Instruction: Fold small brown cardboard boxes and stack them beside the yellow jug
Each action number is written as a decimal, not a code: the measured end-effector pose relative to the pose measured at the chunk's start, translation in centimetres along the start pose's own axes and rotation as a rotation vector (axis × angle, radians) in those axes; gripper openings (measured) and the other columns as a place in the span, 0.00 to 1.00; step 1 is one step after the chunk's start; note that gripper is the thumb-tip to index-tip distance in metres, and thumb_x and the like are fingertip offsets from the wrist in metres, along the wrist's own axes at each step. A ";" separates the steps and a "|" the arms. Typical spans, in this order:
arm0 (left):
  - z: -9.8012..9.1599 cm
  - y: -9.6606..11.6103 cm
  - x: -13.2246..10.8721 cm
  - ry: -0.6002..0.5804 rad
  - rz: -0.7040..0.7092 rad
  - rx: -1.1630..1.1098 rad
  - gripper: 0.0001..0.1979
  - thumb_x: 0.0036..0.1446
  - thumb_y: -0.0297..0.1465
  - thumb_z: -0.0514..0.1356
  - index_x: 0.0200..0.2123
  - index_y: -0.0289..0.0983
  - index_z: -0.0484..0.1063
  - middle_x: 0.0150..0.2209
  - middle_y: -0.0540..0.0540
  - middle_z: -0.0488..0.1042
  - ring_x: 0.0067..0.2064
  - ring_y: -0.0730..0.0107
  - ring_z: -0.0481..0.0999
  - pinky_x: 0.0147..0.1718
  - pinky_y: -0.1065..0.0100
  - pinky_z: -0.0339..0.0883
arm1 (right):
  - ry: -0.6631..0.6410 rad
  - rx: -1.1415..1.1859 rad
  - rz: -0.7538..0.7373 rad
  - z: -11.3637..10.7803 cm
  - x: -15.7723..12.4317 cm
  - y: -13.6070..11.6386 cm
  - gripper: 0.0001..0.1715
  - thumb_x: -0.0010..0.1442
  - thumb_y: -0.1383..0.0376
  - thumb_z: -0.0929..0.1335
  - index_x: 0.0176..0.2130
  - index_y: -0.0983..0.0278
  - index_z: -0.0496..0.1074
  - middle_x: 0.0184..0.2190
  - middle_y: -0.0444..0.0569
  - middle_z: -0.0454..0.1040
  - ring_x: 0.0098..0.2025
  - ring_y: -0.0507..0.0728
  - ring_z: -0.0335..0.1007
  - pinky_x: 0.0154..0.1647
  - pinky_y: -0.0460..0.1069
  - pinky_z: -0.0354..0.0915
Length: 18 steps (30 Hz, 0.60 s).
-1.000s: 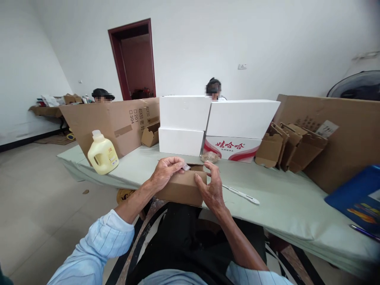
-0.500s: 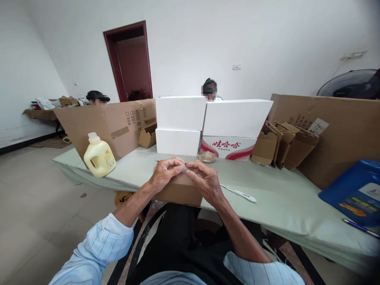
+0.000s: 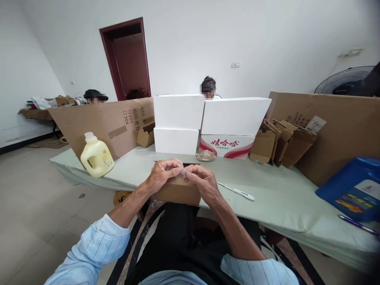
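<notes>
My left hand (image 3: 162, 174) and my right hand (image 3: 202, 180) meet above a small open brown cardboard box (image 3: 177, 192) at the table's near edge. The fingertips of both pinch a tiny clear packet (image 3: 183, 173) between them; it is too small to make out further. The box's open top is mostly hidden behind my hands. A white pen-like tool (image 3: 236, 190) lies on the pale green table (image 3: 267, 198) just right of my right hand.
A yellow jug (image 3: 96, 156) stands at the left, with cardboard sheets (image 3: 103, 122) behind it. White foam boxes (image 3: 208, 116), a red-printed carton (image 3: 227, 145) and folded cartons (image 3: 282, 144) line the back. A blue container (image 3: 353, 190) sits right. Two people sit beyond.
My right hand left the box's side and came up to meet my left hand; both now pinch the small packet that the left hand held alone.
</notes>
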<state>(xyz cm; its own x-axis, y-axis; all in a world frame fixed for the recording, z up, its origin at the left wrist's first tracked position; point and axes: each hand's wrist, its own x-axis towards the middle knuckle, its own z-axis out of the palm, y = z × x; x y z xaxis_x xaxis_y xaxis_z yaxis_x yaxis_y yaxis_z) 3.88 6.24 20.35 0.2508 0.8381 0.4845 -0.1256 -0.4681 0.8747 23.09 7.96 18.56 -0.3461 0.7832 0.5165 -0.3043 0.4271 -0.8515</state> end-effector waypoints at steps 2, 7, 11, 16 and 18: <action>0.0 0.1 -0.1 -0.011 -0.002 0.003 0.14 0.62 0.40 0.71 0.31 0.36 0.83 0.39 0.45 0.76 0.42 0.66 0.75 0.48 0.66 0.66 | -0.005 0.064 0.019 0.0 -0.2 0.2 0.18 0.58 0.50 0.80 0.32 0.60 0.81 0.30 0.45 0.79 0.34 0.55 0.72 0.40 0.51 0.68; -0.4 0.5 -0.1 -0.067 -0.030 0.045 0.15 0.59 0.42 0.73 0.32 0.35 0.84 0.41 0.42 0.79 0.45 0.64 0.77 0.50 0.64 0.69 | -0.056 0.102 0.035 -0.1 -0.8 -0.3 0.15 0.61 0.53 0.79 0.32 0.60 0.81 0.30 0.45 0.79 0.34 0.55 0.72 0.40 0.51 0.68; -1.6 0.5 -0.3 -0.089 0.035 0.271 0.15 0.56 0.42 0.75 0.38 0.37 0.84 0.48 0.39 0.80 0.48 0.58 0.80 0.48 0.60 0.73 | -0.019 0.042 0.021 -2.3 -1.2 -0.9 0.14 0.62 0.53 0.78 0.32 0.60 0.80 0.29 0.45 0.78 0.33 0.55 0.72 0.38 0.50 0.67; -3.1 0.2 -1.2 -0.107 0.228 0.896 0.16 0.60 0.35 0.72 0.52 0.39 0.82 0.58 0.37 0.78 0.59 0.50 0.76 0.58 0.51 0.71 | 0.266 -0.233 0.005 -8.7 -1.0 0.3 0.16 0.59 0.51 0.78 0.32 0.60 0.79 0.30 0.46 0.79 0.32 0.55 0.72 0.37 0.50 0.70; -3.7 0.2 -1.5 -0.113 0.258 1.086 0.20 0.62 0.35 0.70 0.56 0.40 0.80 0.61 0.37 0.77 0.62 0.47 0.74 0.59 0.47 0.68 | 0.366 -0.462 0.006 -11.6 -0.6 1.6 0.18 0.60 0.49 0.75 0.33 0.61 0.79 0.28 0.46 0.78 0.30 0.55 0.71 0.33 0.50 0.69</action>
<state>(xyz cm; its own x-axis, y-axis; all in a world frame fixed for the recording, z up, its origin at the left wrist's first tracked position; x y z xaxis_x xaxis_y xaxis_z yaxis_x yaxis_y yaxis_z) -0.06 5.94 19.84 0.4306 0.6764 0.5976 0.7033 -0.6664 0.2474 33.11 13.39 15.82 0.0074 0.8561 0.5168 0.1432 0.5105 -0.8479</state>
